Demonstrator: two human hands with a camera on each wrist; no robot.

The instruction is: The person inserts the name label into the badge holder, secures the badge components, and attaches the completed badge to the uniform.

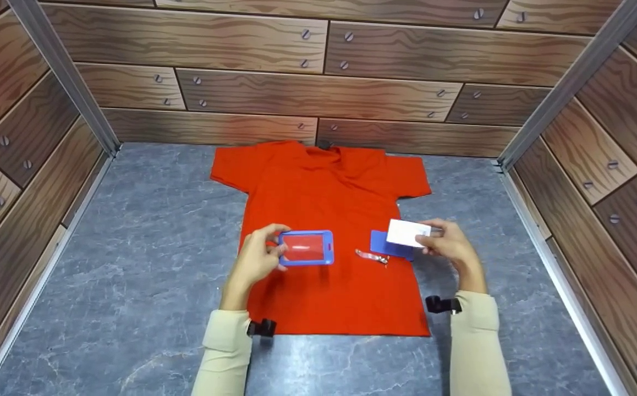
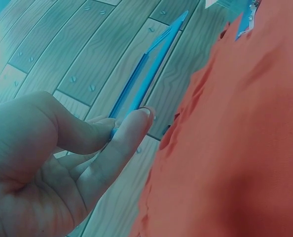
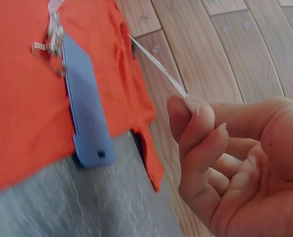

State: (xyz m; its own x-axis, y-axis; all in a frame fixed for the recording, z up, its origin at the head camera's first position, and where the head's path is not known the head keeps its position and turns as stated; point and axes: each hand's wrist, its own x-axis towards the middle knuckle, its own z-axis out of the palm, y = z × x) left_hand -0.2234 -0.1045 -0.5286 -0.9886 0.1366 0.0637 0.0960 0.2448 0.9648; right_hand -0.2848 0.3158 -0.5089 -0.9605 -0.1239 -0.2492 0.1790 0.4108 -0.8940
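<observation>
My left hand (image 1: pixel 258 256) pinches one short end of a blue badge holder frame (image 1: pixel 329 247), held above a red T-shirt (image 1: pixel 307 302). Through its window the red cloth shows. In the left wrist view the badge holder (image 2: pixel 151 74) appears edge-on between thumb and fingers. A white card (image 1: pixel 404 232) is pinched by my right hand (image 1: pixel 450 242); the right wrist view shows the card (image 3: pixel 159 64) as a thin edge. Below it a flat blue plastic piece (image 1: pixel 380 243) lies on the shirt's right side. Beside that rests a small strap clip with metal fittings (image 1: pixel 373 257).
The T-shirt lies spread on a grey marbled surface (image 1: pixel 148 264), its collar toward the back wall (image 1: pixel 252 91). Wood-patterned panels stand at the back and both sides, joined by metal corner posts (image 1: pixel 71 82).
</observation>
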